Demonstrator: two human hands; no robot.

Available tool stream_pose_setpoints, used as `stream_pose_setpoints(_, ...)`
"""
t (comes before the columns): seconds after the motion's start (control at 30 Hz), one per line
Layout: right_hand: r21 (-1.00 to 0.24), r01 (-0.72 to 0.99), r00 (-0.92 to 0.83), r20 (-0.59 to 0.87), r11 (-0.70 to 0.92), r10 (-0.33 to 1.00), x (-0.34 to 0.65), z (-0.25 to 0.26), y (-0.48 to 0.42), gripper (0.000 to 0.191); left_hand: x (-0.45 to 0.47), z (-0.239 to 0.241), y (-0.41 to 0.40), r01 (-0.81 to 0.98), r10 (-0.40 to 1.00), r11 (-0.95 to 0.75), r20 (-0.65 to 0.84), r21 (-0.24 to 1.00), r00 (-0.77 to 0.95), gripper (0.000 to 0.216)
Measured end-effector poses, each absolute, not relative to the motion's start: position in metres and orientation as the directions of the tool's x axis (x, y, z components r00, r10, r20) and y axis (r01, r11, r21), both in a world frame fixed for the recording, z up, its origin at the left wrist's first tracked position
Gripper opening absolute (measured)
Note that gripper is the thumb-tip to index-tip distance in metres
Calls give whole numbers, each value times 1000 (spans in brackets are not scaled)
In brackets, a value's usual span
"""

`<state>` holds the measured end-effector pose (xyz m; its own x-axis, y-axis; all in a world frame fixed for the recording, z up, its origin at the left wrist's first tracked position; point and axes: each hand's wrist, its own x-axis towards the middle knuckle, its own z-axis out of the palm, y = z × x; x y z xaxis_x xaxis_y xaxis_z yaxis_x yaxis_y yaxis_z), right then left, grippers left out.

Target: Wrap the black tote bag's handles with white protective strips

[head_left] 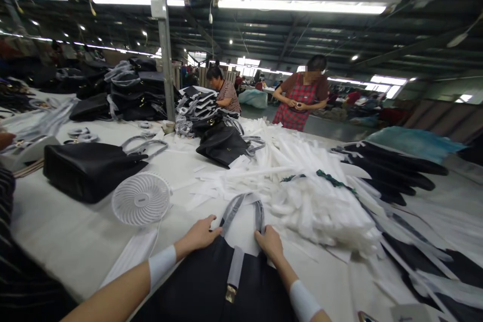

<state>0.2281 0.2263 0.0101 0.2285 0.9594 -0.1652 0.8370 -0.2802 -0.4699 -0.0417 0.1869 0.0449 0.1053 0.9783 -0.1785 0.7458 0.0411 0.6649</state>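
A black handbag (204, 287) lies flat on the white table right in front of me, its grey wrapped handles (241, 209) looping away from me. My left hand (199, 235) rests on the bag's top edge at the left handle base. At the right handle base, my right hand (268, 242) presses down, fingers curled over the edge. A grey strap with a gold clasp (231, 293) runs down the bag's middle. Both wrists wear white bands.
A small white fan (141, 198) lies left of the bag. Another black bag (88, 168) sits further left. White packing strips (317, 201) are piled to the right, black pieces (392, 171) beyond. Two people (304, 95) work at the table's far side near stacked bags (132, 90).
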Motion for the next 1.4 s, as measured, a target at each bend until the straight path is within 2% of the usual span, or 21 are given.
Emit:
stream_pose_setpoints(0.1, -562, 778, 247, -137, -281, 959, 229, 8, 231, 10, -33, 36, 230, 749, 986, 68, -160, 659, 51, 58)
stream_pose_setpoints(0.23, -731, 601, 298, -168, -322, 940, 235, 7, 231, 3, -16, 30, 285, 767, 991, 42, -127, 640, 52, 42)
stream_pose_setpoints(0.3, -812, 469, 295, -227, -347, 928, 235, 4, 232, 6, -5, 24, 306, 779, 990, 2, -111, 627, 86, 36)
stream_pose_setpoints(0.4, -887, 255, 260, -320, -384, 911, 235, 0, 234, 19, 8, 12, 329, 795, 984, -70, -87, 602, 152, 35)
stream_pose_setpoints(0.5, -912, 86, 241, -371, -400, 897, 238, -1, 238, 28, 15, 2, 347, 811, 977, -133, -62, 570, 203, 50)
stream_pose_setpoints(0.57, -920, -49, 207, -391, -389, 897, 242, 5, 239, 26, 17, -1, 356, 811, 965, -184, -55, 555, 257, 61)
stream_pose_setpoints(0.67, -859, -340, 102, -437, -382, 894, 247, 21, 236, 30, 20, -5, 365, 793, 930, -268, -66, 548, 361, 63)
stream_pose_setpoints(0.73, -822, -422, 101, -462, -382, 881, 248, 32, 235, 35, 23, -7, 366, 777, 902, -313, -84, 547, 423, 61)
stream_pose_setpoints(0.87, -884, -311, 233, -426, -348, 874, 246, 43, 233, 48, 29, -6, 361, 760, 853, -371, -127, 533, 506, 58)
stream_pose_setpoints(0.97, -909, -290, 285, -381, -300, 879, 245, 39, 232, 54, 35, -2, 355, 763, 837, -387, -149, 518, 526, 53)
stream_pose_setpoints(1.2, -971, -29, 344, -232, -236, 910, 248, 16, 237, 48, 62, 10, 334, 776, 808, -465, -153, 426, 569, 47)
stream_pose_setpoints(1.4, -958, 188, 351, -141, -217, 926, 246, 8, 249, 49, 87, 9, 315, 777, 787, -519, -154, 356, 597, 33)
